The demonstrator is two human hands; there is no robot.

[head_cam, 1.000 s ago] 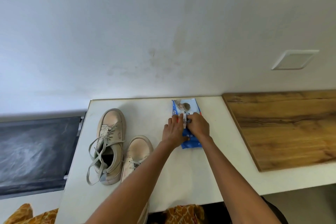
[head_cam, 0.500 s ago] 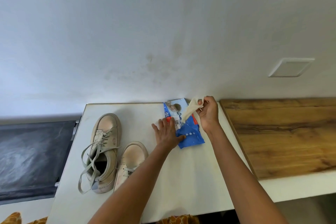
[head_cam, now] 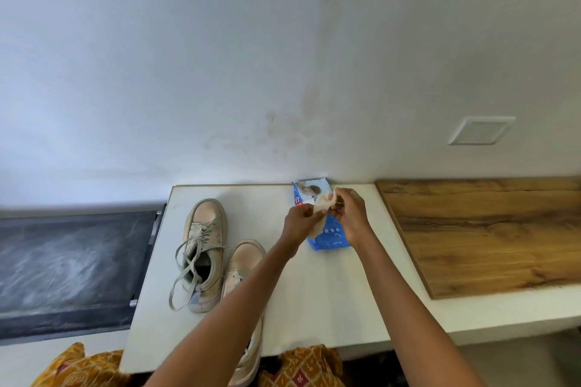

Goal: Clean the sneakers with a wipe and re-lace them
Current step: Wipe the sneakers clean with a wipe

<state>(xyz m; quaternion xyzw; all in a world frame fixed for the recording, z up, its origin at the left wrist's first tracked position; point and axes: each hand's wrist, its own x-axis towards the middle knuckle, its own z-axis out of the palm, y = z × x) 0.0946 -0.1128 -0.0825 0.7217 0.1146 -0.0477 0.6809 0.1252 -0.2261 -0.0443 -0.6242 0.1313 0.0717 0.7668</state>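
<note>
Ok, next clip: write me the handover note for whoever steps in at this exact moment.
Left hand and right hand both pinch one wipe, held above the blue wipe pack on the white table.
Both sneakers stand left of the pack: the far sneaker with loose laces, the near sneaker partly hidden by the left forearm.
Done: wipe out of the pack.
Left: wipe both sneakers, re-lace them.

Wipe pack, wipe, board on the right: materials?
Wipe pack: glossy printed plastic film, crinkled, likely. Wipe: thin limp cloth-like sheet, off-white, drooping between left hand and right hand. Board: wood or wood-look laminate, visible grain, matte.
</note>
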